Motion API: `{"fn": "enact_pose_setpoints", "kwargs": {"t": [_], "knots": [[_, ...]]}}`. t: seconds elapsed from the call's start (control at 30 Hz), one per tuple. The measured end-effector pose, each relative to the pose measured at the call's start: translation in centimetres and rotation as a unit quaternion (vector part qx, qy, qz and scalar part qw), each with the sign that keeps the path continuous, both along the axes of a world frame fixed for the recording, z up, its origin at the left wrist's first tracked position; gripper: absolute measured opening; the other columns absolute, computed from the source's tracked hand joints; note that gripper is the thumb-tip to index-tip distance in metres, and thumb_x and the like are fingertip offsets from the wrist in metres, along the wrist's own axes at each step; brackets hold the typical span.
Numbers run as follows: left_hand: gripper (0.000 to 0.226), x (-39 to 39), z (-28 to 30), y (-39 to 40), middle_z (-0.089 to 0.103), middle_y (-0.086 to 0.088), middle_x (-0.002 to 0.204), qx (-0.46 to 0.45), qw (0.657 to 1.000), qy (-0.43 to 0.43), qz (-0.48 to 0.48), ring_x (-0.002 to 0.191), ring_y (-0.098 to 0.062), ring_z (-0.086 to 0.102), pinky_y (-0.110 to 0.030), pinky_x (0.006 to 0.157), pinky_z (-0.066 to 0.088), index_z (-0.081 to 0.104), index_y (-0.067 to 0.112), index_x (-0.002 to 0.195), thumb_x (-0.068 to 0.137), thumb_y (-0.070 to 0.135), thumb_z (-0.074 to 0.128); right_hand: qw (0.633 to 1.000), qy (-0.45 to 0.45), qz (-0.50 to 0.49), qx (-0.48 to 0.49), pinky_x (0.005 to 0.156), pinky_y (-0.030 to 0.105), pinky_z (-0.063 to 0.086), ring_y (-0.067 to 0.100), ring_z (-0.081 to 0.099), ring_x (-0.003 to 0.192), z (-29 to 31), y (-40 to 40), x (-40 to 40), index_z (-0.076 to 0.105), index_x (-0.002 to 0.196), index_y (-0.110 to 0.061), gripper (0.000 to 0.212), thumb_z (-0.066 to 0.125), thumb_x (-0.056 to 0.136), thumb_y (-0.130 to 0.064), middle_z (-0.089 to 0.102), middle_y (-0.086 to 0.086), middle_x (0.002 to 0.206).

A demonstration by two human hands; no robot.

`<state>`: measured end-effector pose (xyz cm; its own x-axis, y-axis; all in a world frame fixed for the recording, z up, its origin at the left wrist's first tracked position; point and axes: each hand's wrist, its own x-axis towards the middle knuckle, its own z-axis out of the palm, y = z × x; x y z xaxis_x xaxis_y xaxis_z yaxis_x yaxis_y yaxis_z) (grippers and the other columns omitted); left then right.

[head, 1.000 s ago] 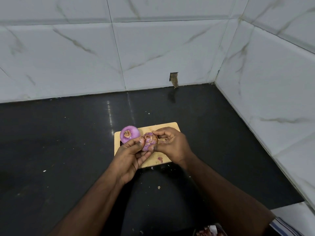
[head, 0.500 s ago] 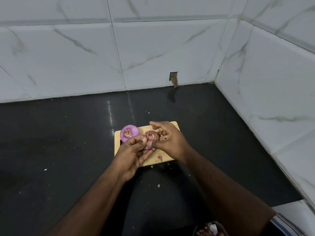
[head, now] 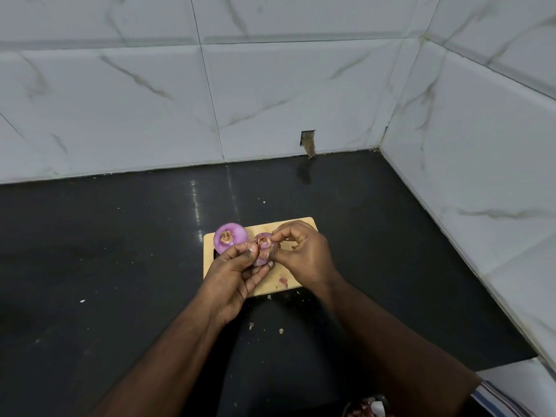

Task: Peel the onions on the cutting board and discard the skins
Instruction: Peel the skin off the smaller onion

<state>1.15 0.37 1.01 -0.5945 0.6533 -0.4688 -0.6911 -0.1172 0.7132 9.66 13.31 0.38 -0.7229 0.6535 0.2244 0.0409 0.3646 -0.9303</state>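
Head view, centre of frame: a small pale wooden cutting board point(head: 301, 228) lies on the black polished countertop point(head: 120, 251). A peeled purple onion point(head: 230, 238) sits at the board's upper-left corner, root end up. A second, partly skinned purple onion point(head: 262, 249) is held just above the board, beside the first.

Risks, as judgement: the dry skin may tear into small flakes instead of coming off in one strip, since the pinch is on a thin edge near the root. Flakes could scatter; bits already lie on the counter below the board. The slick bulb could slip from the left hand's fingertips if the pull is hard.

Hands: the left hand point(head: 233, 273) comes up from lower centre, fingers and thumb curled round the second onion, gripping it. The right hand point(head: 304, 255) enters from lower right, wrist bent, thumb and forefinger pinching at that onion's top; whether skin is actually caught there is not clear.

A container with skins point(head: 365, 407) shows partly at the bottom edge.
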Motion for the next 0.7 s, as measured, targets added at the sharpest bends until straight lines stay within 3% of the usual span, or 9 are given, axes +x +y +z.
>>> {"fn": "enact_pose_setpoints", "kwargs": {"t": [0.1,0.33,0.43,0.57,0.7], "knots": [[0.018,0.05,-0.24,-0.26,0.075,-0.013,0.089,-0.002,1.0,0.006,-0.01,0.076,-0.016,0.074,-0.03,0.077,0.064,0.064,-0.001,0.113,0.098,0.006,0.058,0.998,-0.037,0.052,0.006,0.079,0.014,0.05,0.002,0.061,0.091,0.46,0.67,0.26,0.072,0.098,-0.025,0.041,0.09,0.064,-0.011,0.066,-0.008,0.094],[0.017,-0.15,-0.32,-0.32,0.074,-0.015,0.098,-0.01,1.0,0.022,-0.016,0.088,-0.02,0.071,-0.026,0.072,0.062,0.065,0.0,0.113,0.098,0.005,0.058,0.992,-0.101,0.073,0.006,0.071,0.031,0.049,0.01,0.055,0.073,0.95,1.13,0.36,0.064,0.08,-0.013,0.033,0.092,0.064,-0.021,0.061,-0.001,0.081],[0.014,-0.31,-0.19,-0.3,0.074,-0.015,0.099,-0.008,1.0,0.023,-0.019,0.084,-0.017,0.072,-0.029,0.077,0.063,0.066,0.001,0.109,0.098,0.004,0.058,0.993,-0.089,0.082,0.008,0.072,0.027,0.05,0.003,0.054,0.074,0.84,1.0,0.33,0.063,0.074,-0.018,0.029,0.091,0.066,-0.018,0.059,-0.003,0.084],[0.01,-0.36,-0.01,-0.27,0.075,-0.014,0.094,-0.015,0.999,0.028,-0.022,0.078,-0.015,0.074,-0.028,0.073,0.063,0.066,0.004,0.102,0.098,0.002,0.057,0.993,-0.067,0.097,-0.011,0.075,0.024,0.048,0.0,0.049,0.077,0.89,1.02,0.07,0.065,0.09,-0.02,0.035,0.09,0.066,-0.014,0.057,0.007,0.092],[0.012,-0.33,-0.04,-0.33,0.075,-0.014,0.093,-0.014,0.999,0.025,-0.024,0.078,-0.016,0.074,-0.028,0.071,0.062,0.068,0.003,0.103,0.098,0.001,0.057,0.992,-0.074,0.103,0.018,0.073,0.017,0.045,0.0,0.049,0.076,0.85,1.07,0.14,0.063,0.08,-0.025,0.031,0.089,0.068,-0.013,0.055,0.004,0.091]]}}
